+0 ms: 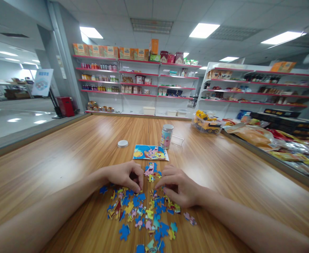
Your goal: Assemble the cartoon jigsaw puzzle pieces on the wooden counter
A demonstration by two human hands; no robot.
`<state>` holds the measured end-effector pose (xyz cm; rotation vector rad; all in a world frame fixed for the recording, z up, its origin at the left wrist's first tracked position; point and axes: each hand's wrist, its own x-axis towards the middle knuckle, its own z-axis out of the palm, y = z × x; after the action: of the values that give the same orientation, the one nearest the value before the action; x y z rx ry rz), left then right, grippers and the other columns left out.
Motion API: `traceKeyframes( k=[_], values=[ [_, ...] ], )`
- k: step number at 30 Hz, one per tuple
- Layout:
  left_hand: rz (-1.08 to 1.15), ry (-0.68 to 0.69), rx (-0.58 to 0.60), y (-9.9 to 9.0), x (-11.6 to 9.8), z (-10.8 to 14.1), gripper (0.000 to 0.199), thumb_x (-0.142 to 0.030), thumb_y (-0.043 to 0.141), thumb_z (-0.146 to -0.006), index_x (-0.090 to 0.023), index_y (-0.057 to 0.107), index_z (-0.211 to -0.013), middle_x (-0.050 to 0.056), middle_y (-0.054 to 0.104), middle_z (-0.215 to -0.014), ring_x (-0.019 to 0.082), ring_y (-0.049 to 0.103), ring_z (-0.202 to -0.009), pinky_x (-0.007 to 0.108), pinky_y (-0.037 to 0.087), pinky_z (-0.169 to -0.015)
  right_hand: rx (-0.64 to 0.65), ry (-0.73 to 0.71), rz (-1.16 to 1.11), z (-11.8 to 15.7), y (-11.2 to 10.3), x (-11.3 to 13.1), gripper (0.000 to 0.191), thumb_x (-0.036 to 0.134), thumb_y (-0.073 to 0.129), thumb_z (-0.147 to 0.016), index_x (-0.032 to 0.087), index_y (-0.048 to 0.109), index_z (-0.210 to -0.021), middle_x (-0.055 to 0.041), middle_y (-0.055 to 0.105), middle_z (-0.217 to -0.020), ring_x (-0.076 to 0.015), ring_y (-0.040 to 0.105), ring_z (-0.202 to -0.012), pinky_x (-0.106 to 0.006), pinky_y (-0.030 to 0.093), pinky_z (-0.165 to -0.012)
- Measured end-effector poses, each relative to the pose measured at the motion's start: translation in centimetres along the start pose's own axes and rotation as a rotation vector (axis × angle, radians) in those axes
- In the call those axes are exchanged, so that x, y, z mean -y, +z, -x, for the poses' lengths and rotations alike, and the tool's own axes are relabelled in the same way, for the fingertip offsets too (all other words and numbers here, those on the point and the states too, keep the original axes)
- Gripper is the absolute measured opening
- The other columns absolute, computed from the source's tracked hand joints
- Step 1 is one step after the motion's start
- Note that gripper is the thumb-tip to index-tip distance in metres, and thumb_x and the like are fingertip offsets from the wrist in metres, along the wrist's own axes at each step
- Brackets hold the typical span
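Many loose jigsaw pieces (136, 201), blue, yellow and pink, lie spread on the table close to me. My left hand (126, 174) rests at the upper left of the pile, with thumb and index finger pinched together low over the pieces. Whatever is between those fingertips is too small to make out. On the other side, my right hand (180, 186) has its fingers bent but apart, the index fingertip near the pieces. Between and just beyond both hands lies a small joined section of puzzle (151, 169) showing a pink cartoon figure.
A picture sheet (146, 152) lies beyond the joined section. Near it stand a cartoon-printed can (166, 136) and a clear plastic piece (177, 140); a white lid (123, 143) lies left. A bin of toy trucks (207, 123) and snack packets (260, 137) are at right.
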<state>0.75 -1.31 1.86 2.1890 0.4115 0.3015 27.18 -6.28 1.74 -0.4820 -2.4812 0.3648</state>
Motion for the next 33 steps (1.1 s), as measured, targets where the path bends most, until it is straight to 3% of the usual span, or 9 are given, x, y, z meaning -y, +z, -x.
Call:
traceKeyframes(
  k=[9,13,18,22,26,29,33],
  values=[
    [0.054,0.002,-0.069,0.1,0.1,0.0,0.022,-0.036,0.076,-0.081,-0.018,0.076,-0.093,0.003,0.062,-0.082,0.015,0.057,-0.076,0.025,0.047,-0.072,-0.046,0.031,-0.056,0.1,0.2,-0.4,0.026,0.01,0.05,-0.073,0.017,0.072,-0.085,-0.0033,0.061,-0.066,-0.0168,0.052,-0.066,-0.033,0.038,-0.067],
    [-0.008,0.026,-0.171,0.4,0.1,0.0,0.024,-0.039,0.074,-0.083,-0.021,0.075,-0.099,0.006,0.059,-0.11,0.017,0.056,-0.091,0.027,0.046,-0.077,-0.052,0.039,-0.12,0.3,0.2,-0.8,0.027,0.008,0.05,-0.069,0.018,0.073,-0.081,-0.0027,0.061,-0.067,-0.0157,0.053,-0.065,-0.031,0.038,-0.065],
    [-0.086,0.024,-0.221,0.6,0.1,0.2,0.027,-0.044,0.068,-0.087,-0.022,0.074,-0.102,0.007,0.051,-0.129,0.012,0.053,-0.076,0.024,0.045,-0.066,-0.06,0.061,-0.133,0.3,0.4,-1.0,0.025,0.006,0.051,-0.068,0.018,0.072,-0.074,-0.0018,0.062,-0.066,-0.0146,0.054,-0.064,-0.029,0.041,-0.066],
    [-0.127,0.002,-0.242,0.6,0.2,0.3,0.029,-0.041,0.065,-0.09,-0.025,0.07,-0.114,0.007,0.041,-0.145,0.011,0.055,-0.073,0.024,0.046,-0.063,-0.193,0.193,-0.053,0.2,0.8,-1.2,0.024,0.005,0.053,-0.073,0.018,0.072,-0.075,-0.0015,0.06,-0.065,-0.015,0.054,-0.065,-0.028,0.042,-0.065],
    [-0.158,0.018,-0.254,0.7,0.2,0.2,0.031,-0.038,0.062,-0.093,-0.028,0.067,-0.121,0.008,0.04,-0.148,0.023,0.059,-0.103,0.035,0.05,-0.085,-0.291,0.364,0.111,0.1,1.1,-1.7,0.03,0.004,0.055,-0.076,0.02,0.076,-0.09,-0.0049,0.063,-0.081,-0.0179,0.057,-0.079,-0.032,0.045,-0.075],
    [-0.183,0.041,-0.29,0.7,0.3,0.0,0.027,-0.034,0.06,-0.094,-0.026,0.068,-0.119,0.008,0.045,-0.144,0.028,0.051,-0.121,0.042,0.044,-0.1,-0.213,0.353,0.158,0.1,1.1,-1.9,0.034,0.005,0.058,-0.077,0.022,0.076,-0.1,-0.0076,0.061,-0.097,-0.0204,0.057,-0.092,-0.037,0.046,-0.085],
    [-0.229,0.062,-0.313,0.8,0.5,-0.1,0.026,-0.027,0.059,-0.094,-0.024,0.068,-0.118,0.01,0.049,-0.142,0.028,0.05,-0.125,0.046,0.04,-0.106,-0.111,0.301,0.13,0.1,0.9,-1.6,0.037,0.006,0.058,-0.077,0.022,0.075,-0.106,-0.0091,0.058,-0.106,-0.0222,0.056,-0.1,-0.041,0.045,-0.092]
  ],
)
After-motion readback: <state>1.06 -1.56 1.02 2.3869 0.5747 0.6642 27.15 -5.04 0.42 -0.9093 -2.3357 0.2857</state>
